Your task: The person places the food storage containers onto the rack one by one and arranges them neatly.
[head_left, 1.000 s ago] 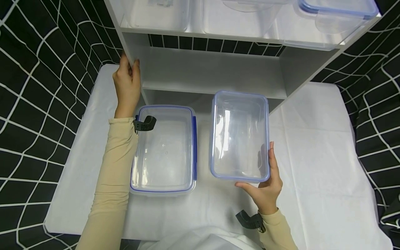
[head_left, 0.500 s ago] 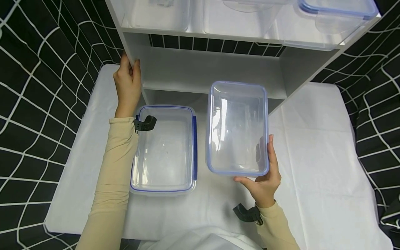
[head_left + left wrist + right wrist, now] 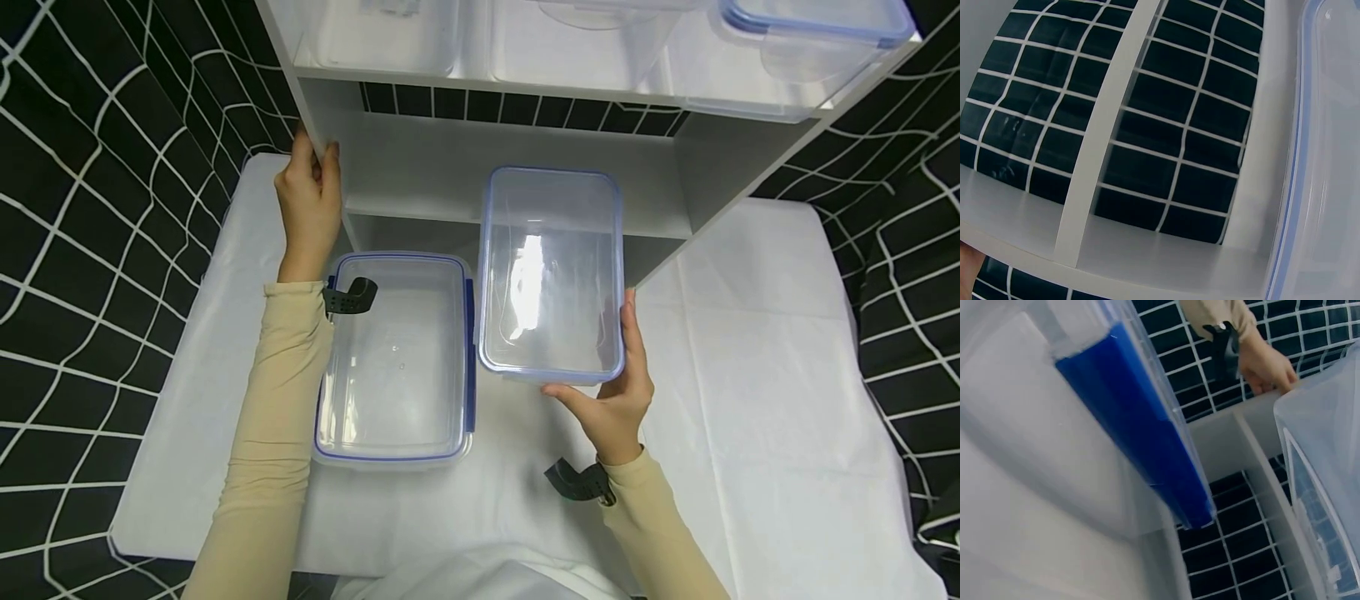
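Note:
My right hand (image 3: pixel 611 412) holds a clear plastic food container (image 3: pixel 551 275) with a pale blue rim, the thumb at its near edge and the fingers along its right side. The container is tilted in front of the white shelf unit's lower compartment and overlaps the shelf board in the head view. At the left, my left hand (image 3: pixel 309 212) grips the side panel (image 3: pixel 303 92) of the shelf unit; some fingers are hidden behind the panel. Below that hand, a lidded clear container (image 3: pixel 397 358) with dark blue side latches (image 3: pixel 1141 425) rests on the white table.
The shelf unit's upper board (image 3: pixel 480 81) bears several clear containers, one with a blue-rimmed lid (image 3: pixel 821 21) at the right. A lower shelf board (image 3: pixel 420 187) spans between the side panels. Black netting-patterned cloth (image 3: pixel 75 292) surrounds the white table (image 3: pixel 750 400).
My right hand has moved the container forward and to the left, towards the shelf unit. My left hand has stayed at the side panel, and the lidded container has not moved.

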A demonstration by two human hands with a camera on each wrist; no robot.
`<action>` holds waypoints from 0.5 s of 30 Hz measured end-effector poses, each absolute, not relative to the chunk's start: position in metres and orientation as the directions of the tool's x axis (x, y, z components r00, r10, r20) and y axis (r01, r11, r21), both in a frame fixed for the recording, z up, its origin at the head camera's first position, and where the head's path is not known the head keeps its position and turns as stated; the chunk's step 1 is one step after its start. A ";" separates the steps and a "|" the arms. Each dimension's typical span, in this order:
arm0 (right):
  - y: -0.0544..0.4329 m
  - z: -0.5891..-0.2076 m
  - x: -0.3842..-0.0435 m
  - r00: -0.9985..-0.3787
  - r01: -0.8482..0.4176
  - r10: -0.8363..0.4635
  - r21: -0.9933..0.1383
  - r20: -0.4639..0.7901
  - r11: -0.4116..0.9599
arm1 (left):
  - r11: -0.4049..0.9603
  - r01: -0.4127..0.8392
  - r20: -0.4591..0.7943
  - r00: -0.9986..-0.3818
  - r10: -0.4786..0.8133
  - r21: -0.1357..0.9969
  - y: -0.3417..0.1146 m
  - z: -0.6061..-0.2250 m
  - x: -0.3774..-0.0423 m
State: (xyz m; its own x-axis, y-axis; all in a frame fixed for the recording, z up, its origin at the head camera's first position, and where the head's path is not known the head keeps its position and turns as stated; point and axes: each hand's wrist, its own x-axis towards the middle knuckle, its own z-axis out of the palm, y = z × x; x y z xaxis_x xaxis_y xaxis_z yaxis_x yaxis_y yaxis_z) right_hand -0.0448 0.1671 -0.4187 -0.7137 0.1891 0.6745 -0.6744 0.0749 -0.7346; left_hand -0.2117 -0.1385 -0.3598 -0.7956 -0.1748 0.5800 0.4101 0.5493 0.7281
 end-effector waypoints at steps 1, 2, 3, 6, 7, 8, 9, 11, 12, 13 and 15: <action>0.166 -0.417 -0.047 -0.719 -0.668 0.187 -0.740 0.669 0.078 | 0.549 0.410 0.580 -0.795 -0.176 0.728 -0.138 -0.360 -0.212; 0.166 -0.416 -0.050 -0.725 -0.662 0.186 -0.745 0.663 0.077 | 0.549 0.409 0.579 -0.796 -0.177 0.729 -0.138 -0.360 -0.212; 0.165 -0.415 -0.052 -0.731 -0.655 0.183 -0.751 0.658 0.082 | 0.547 0.408 0.578 -0.796 -0.178 0.731 -0.138 -0.360 -0.212; 0.165 -0.410 -0.058 -0.746 -0.638 0.171 -0.765 0.643 0.091 | 0.544 0.403 0.574 -0.798 -0.184 0.736 -0.138 -0.360 -0.213; 0.165 -0.409 -0.060 -0.751 -0.633 0.168 -0.769 0.638 0.091 | 0.545 0.401 0.573 -0.798 -0.186 0.736 -0.138 -0.361 -0.213; 0.164 -0.408 -0.062 -0.756 -0.628 0.164 -0.773 0.634 0.091 | 0.545 0.400 0.572 -0.798 -0.188 0.737 -0.138 -0.360 -0.213; 0.164 -0.407 -0.064 -0.761 -0.622 0.158 -0.777 0.629 0.096 | 0.544 0.398 0.571 -0.799 -0.191 0.739 -0.137 -0.360 -0.213; 0.164 -0.405 -0.068 -0.771 -0.611 0.148 -0.785 0.619 0.097 | 0.544 0.395 0.569 -0.799 -0.194 0.740 -0.137 -0.360 -0.213; 0.163 -0.405 -0.069 -0.776 -0.606 0.143 -0.789 0.614 0.101 | 0.540 0.394 0.567 -0.799 -0.199 0.744 -0.137 -0.359 -0.213; 0.163 -0.405 -0.070 -0.782 -0.599 0.138 -0.794 0.608 0.107 | 0.538 0.393 0.566 -0.800 -0.200 0.746 -0.137 -0.359 -0.212; 0.161 -0.405 -0.073 -0.791 -0.588 0.132 -0.801 0.598 0.110 | 0.535 0.393 0.564 -0.801 -0.200 0.748 -0.136 -0.359 -0.212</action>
State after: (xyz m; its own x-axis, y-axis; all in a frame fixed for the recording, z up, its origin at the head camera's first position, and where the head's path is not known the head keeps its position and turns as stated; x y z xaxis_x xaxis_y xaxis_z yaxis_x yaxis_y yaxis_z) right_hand -0.0728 0.1613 -0.4053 -0.7906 0.1321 0.5980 -0.5879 0.1095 -0.8015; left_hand -0.2121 -0.1363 -0.3588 -0.8014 -0.1999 0.5637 0.3926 0.5353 0.7479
